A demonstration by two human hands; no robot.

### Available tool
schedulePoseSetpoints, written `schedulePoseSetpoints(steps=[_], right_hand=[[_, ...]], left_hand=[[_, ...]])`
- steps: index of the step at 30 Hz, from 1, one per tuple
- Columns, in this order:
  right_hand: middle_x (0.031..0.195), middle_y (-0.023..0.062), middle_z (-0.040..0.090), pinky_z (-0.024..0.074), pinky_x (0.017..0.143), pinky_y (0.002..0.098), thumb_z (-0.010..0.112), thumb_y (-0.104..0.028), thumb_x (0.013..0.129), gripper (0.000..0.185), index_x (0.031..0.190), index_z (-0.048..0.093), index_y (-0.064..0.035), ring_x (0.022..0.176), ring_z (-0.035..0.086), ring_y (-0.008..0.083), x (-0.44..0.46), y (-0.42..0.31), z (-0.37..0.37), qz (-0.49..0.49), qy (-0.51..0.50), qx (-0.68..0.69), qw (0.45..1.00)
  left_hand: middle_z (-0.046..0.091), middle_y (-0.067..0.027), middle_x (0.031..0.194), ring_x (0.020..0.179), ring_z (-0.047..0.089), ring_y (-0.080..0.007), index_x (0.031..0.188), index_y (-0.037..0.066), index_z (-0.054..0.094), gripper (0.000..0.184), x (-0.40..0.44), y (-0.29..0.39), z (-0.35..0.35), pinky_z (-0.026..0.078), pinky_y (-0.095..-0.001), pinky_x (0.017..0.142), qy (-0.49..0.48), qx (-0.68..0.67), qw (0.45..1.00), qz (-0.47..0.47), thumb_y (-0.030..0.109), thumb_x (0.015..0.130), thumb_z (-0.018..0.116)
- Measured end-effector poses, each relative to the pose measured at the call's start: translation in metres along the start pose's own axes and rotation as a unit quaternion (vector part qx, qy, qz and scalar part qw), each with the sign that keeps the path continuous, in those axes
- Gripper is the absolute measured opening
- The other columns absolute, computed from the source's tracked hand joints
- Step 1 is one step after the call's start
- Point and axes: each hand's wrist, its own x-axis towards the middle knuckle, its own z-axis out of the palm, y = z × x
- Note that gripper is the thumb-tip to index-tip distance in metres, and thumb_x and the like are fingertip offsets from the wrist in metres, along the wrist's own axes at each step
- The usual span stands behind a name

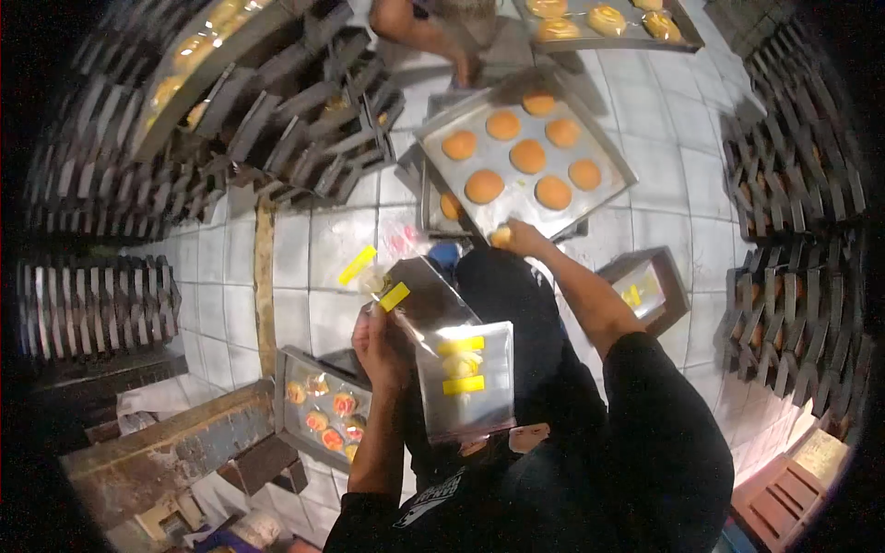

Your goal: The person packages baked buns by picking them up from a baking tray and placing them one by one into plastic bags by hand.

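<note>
My left hand [376,343] pinches a clear plastic bag [429,290] with a yellow printed patch, held open-looking over my lap. Across my legs lies a stack of flat clear bags [466,405] with yellow print. Reaching forward, my right hand [529,241] has its fingers on a small golden bun [501,237] at the near corner of a metal tray [608,157]. Several round golden-brown buns [527,156] sit in that tray, spaced apart. Underneath it, a second tray [433,207] partly shows, with a bun in it.
Left of me, a tray [290,415] holds topped pastries. Another pastry tray [696,32] is at the top right. A box [668,290] with printed bags stands to my right. Stacked trays [97,309] line both sides. Another person's arm [419,37] reaches in at the top.
</note>
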Motion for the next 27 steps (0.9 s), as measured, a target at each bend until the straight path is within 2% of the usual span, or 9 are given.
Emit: schedulePoseSetpoints(steps=[4, 6, 9, 12, 14, 15, 16, 18, 27], right_hand=[[0.124, 0.0167, 0.068, 0.0529, 0.096, 0.0443, 0.082, -0.034, 0.08, 0.059, 0.128, 0.061, -0.0064, 0.116, 0.065, 0.0343, -0.056, -0.06, -0.072, 0.069, 0.018, 0.179, 0.981], [0.13, 0.0122, 0.064, 0.054, 0.097, 0.0434, 0.078, -0.022, 0.087, 0.057, 0.136, 0.055, -0.0048, 0.12, 0.063, 0.0279, -0.125, -0.128, -0.118, 0.033, 0.039, 0.564, 0.824], [0.129, 0.0088, 0.064, 0.0524, 0.1, 0.04, 0.073, -0.015, 0.091, 0.056, 0.14, 0.049, -0.0033, 0.118, 0.063, 0.0241, -0.192, -0.172, -0.15, -0.029, -0.03, 0.656, 0.754], [0.129, 0.0093, 0.063, 0.0504, 0.102, 0.039, 0.075, -0.013, 0.09, 0.057, 0.14, 0.049, -0.0025, 0.117, 0.063, 0.0246, -0.258, -0.233, -0.152, -0.11, 0.036, 0.527, 0.842], [0.127, 0.0113, 0.063, 0.0496, 0.102, 0.0375, 0.077, -0.008, 0.086, 0.056, 0.136, 0.053, -0.0025, 0.116, 0.063, 0.0266, -0.299, -0.264, -0.136, -0.154, 0.098, 0.36, 0.915], [0.125, 0.0148, 0.062, 0.0506, 0.099, 0.0367, 0.079, -0.004, 0.078, 0.055, 0.128, 0.057, -0.0018, 0.116, 0.063, 0.0313, -0.299, -0.255, -0.123, -0.287, 0.168, 0.166, 0.928], [0.123, 0.0175, 0.061, 0.0528, 0.098, 0.038, 0.079, 0.0, 0.073, 0.053, 0.122, 0.058, -0.0018, 0.115, 0.063, 0.0356, -0.303, -0.26, -0.119, -0.411, 0.217, 0.049, 0.884], [0.123, 0.0177, 0.06, 0.0549, 0.097, 0.041, 0.077, 0.006, 0.071, 0.05, 0.117, 0.059, -0.002, 0.113, 0.063, 0.0391, -0.286, -0.228, -0.103, -0.436, 0.273, -0.093, 0.852], [0.122, 0.0191, 0.064, 0.0416, 0.107, 0.0553, 0.076, -0.001, 0.076, 0.046, 0.119, 0.06, -0.0027, 0.12, 0.061, 0.0377, -0.281, -0.278, -0.087, -0.391, 0.321, -0.092, 0.858]], left_hand=[[0.064, -0.0052, 0.07, 0.057, 0.06, -0.0155, 0.089, 0.007, 0.059, 0.024, -0.008, 0.012, 0.007, 0.045, -0.0268, 0.05, -0.008, -0.101, 0.993, -0.068, 0.025, 0.105, 0.058], [0.072, -0.0171, 0.106, 0.083, 0.071, -0.0246, 0.104, 0.005, 0.06, 0.024, 0.003, -0.002, -0.016, 0.056, -0.0326, 0.065, -0.102, -0.026, 0.994, -0.006, 0.029, 0.106, 0.055], [0.07, -0.017, 0.115, 0.103, 0.07, -0.0279, 0.109, 0.004, 0.06, 0.022, -0.005, 0.02, 0.016, 0.059, -0.0393, 0.083, -0.014, -0.117, 0.992, -0.033, 0.025, 0.104, 0.058], [0.069, -0.0153, 0.114, 0.111, 0.068, -0.0305, 0.11, 0.003, 0.06, 0.021, 0.026, 0.005, 0.012, 0.056, -0.0457, 0.096, -0.031, -0.192, 0.977, -0.093, 0.022, 0.101, 0.062], [0.069, -0.0137, 0.109, 0.104, 0.07, -0.0305, 0.111, 0.003, 0.06, 0.021, 0.035, -0.011, 0.025, 0.06, -0.0438, 0.088, -0.023, -0.182, 0.97, -0.16, 0.021, 0.101, 0.063], [0.069, -0.0128, 0.107, 0.1, 0.071, -0.0299, 0.111, 0.003, 0.06, 0.022, 0.027, -0.008, 0.037, 0.061, -0.0417, 0.083, -0.043, -0.181, 0.97, -0.156, 0.022, 0.1, 0.065], [0.069, -0.0119, 0.105, 0.097, 0.072, -0.0293, 0.111, 0.004, 0.06, 0.022, 0.017, -0.006, 0.052, 0.062, -0.0395, 0.077, -0.065, -0.179, 0.969, -0.155, 0.022, 0.099, 0.067], [0.068, -0.0118, 0.111, 0.096, 0.073, -0.0262, 0.111, 0.005, 0.06, 0.029, -0.002, 0.0, 0.077, 0.061, -0.0369, 0.071, -0.113, -0.158, 0.961, -0.198, 0.031, 0.099, 0.066], [0.071, -0.0081, 0.115, 0.106, 0.069, -0.0234, 0.124, 0.009, 0.064, 0.043, -0.042, 0.031, 0.067, 0.057, -0.0413, 0.09, -0.172, -0.192, 0.934, -0.247, 0.044, 0.104, 0.05]])
